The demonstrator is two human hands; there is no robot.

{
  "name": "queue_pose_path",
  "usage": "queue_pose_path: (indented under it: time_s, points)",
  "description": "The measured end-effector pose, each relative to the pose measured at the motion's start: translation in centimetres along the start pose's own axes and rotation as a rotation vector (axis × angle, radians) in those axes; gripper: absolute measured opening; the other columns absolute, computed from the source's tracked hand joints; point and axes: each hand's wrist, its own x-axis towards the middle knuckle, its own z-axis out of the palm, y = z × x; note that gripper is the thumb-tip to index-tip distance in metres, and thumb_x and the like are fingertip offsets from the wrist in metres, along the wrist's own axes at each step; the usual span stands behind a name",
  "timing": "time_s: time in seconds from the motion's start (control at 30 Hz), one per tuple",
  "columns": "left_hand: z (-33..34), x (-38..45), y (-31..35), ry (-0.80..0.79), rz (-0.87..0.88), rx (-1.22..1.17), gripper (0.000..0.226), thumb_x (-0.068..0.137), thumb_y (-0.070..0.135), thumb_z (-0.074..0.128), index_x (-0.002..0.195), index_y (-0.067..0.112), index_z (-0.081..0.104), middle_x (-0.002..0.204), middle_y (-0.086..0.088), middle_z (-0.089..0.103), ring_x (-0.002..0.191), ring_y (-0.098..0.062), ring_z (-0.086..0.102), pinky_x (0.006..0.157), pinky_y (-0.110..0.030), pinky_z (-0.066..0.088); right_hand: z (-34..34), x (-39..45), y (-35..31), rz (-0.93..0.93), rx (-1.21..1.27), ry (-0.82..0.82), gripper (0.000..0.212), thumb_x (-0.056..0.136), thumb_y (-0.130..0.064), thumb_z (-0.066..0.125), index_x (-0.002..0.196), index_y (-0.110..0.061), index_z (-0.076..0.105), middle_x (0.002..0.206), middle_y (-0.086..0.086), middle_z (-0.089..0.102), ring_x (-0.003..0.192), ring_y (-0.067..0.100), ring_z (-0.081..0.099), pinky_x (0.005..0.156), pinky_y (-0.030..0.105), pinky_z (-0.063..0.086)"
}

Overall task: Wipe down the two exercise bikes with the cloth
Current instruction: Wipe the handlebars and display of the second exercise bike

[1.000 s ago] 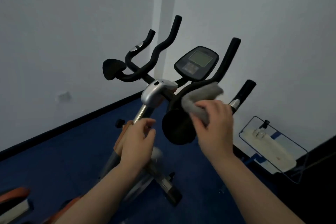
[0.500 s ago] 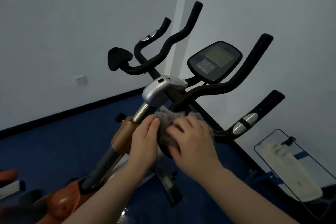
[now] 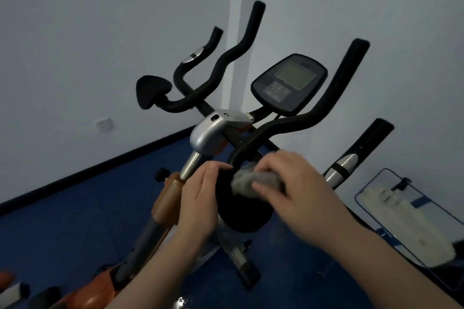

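Observation:
An exercise bike with black handlebars (image 3: 283,130), a silver stem cap (image 3: 208,130) and an orange frame (image 3: 168,193) stands in the room's corner. Its console (image 3: 288,83) faces me. My right hand (image 3: 293,188) grips a grey cloth (image 3: 248,180) and holds it against the top of the near black elbow pad (image 3: 241,216). Fingers of my left hand (image 3: 200,198) curl around that pad's left edge. A second elbow pad (image 3: 150,90) sits at the far left of the bars.
A flat mop head (image 3: 406,223) with a blue frame lies on the blue floor at right. White walls meet behind the bike, with a socket (image 3: 103,125) low on the left wall. Part of another orange machine (image 3: 10,286) shows at bottom left.
My right hand has carried the cloth down from the right handlebar to the near elbow pad, and my left hand moved from the stem onto the pad's left edge. The view has moved closer.

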Motion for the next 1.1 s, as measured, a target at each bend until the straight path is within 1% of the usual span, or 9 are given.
queue_pose_path:
  time_s: [0.07,0.13,0.23,0.3,0.4,0.53,0.73,0.87,1.1]
  points:
    - [0.0,0.9,0.1,-0.037,-0.011,0.015,0.032,0.100,0.019,0.040,0.083,0.012,0.066,0.079,0.003,0.067,0.072,0.002,0.061,0.062,-0.004,0.043,0.8,1.4,-0.2,0.119,0.095,0.072,0.022,0.083,-0.054,0.049,0.086,-0.032,0.053,0.093,-0.015,0.050,0.093,0.006,0.048,0.074,0.023,0.043]
    - [0.3,1.6,0.0,-0.070,-0.037,0.010,0.029,0.100,0.018,0.042,0.080,0.009,0.060,0.072,0.001,0.062,0.064,-0.001,0.056,0.060,-0.010,0.044,3.1,2.9,-0.9,0.291,0.211,-0.018,0.031,0.088,-0.058,0.046,0.085,-0.029,0.056,0.093,-0.009,0.054,0.094,0.015,0.053,0.078,0.033,0.048]
    - [1.0,2.0,-0.6,-0.121,-0.027,0.049,0.031,0.100,0.030,0.039,0.080,0.011,0.053,0.074,-0.013,0.057,0.067,-0.027,0.055,0.064,-0.045,0.050,5.6,3.5,-1.3,0.483,0.211,0.086,0.029,0.095,-0.054,0.039,0.091,-0.029,0.052,0.083,-0.009,0.061,0.080,0.011,0.060,0.073,0.036,0.051]
    - [1.2,1.9,-1.3,-0.131,0.036,0.111,0.033,0.099,0.035,0.033,0.079,0.014,0.049,0.073,-0.016,0.054,0.066,-0.034,0.052,0.063,-0.056,0.047,5.9,2.5,-1.2,0.487,0.171,0.111,0.018,0.097,-0.049,0.039,0.106,-0.034,0.045,0.084,-0.012,0.058,0.077,0.006,0.059,0.068,0.035,0.052]
    - [1.0,2.2,-2.0,-0.161,0.155,0.231,0.035,0.099,0.038,0.026,0.079,0.018,0.046,0.068,-0.009,0.054,0.060,-0.027,0.052,0.060,-0.057,0.044,6.2,0.5,-1.0,0.522,0.103,0.120,0.019,0.101,-0.038,0.033,0.117,-0.034,0.042,0.096,-0.008,0.055,0.083,0.007,0.056,0.070,0.033,0.050]
    - [0.4,2.9,-2.1,-0.235,0.272,0.378,0.035,0.098,0.038,0.023,0.083,0.018,0.047,0.066,-0.006,0.055,0.056,-0.026,0.052,0.061,-0.056,0.046,6.6,0.9,-1.8,0.662,-0.134,0.086,0.016,0.101,-0.030,0.034,0.107,-0.020,0.045,0.094,0.001,0.056,0.078,0.017,0.056,0.064,0.034,0.045]
    - [0.7,2.7,-2.4,-0.191,0.339,0.372,0.025,0.099,0.027,0.029,0.082,0.019,0.046,0.063,-0.005,0.053,0.054,-0.024,0.049,0.058,-0.055,0.045,8.9,-2.1,-5.9,0.878,-0.054,0.413,0.021,0.099,-0.040,0.019,0.099,-0.028,0.037,0.085,-0.010,0.050,0.068,0.010,0.051,0.056,0.033,0.040]
    - [0.9,2.6,-2.7,-0.176,0.324,0.313,0.024,0.098,0.028,0.030,0.081,0.021,0.045,0.061,-0.005,0.050,0.051,-0.027,0.048,0.055,-0.058,0.044,8.9,-1.9,-5.8,0.921,-0.025,0.409,0.014,0.101,-0.031,0.024,0.104,-0.022,0.035,0.074,-0.007,0.049,0.061,0.012,0.049,0.048,0.031,0.032]
    - [0.9,2.5,-2.3,-0.132,0.283,0.289,0.020,0.098,0.026,0.038,0.084,0.021,0.051,0.074,0.002,0.054,0.068,-0.019,0.053,0.070,-0.054,0.047,3.9,-4.7,-5.2,0.760,-0.088,0.241,0.017,0.100,-0.040,0.028,0.100,-0.029,0.041,0.078,-0.008,0.056,0.069,0.011,0.055,0.057,0.035,0.046]
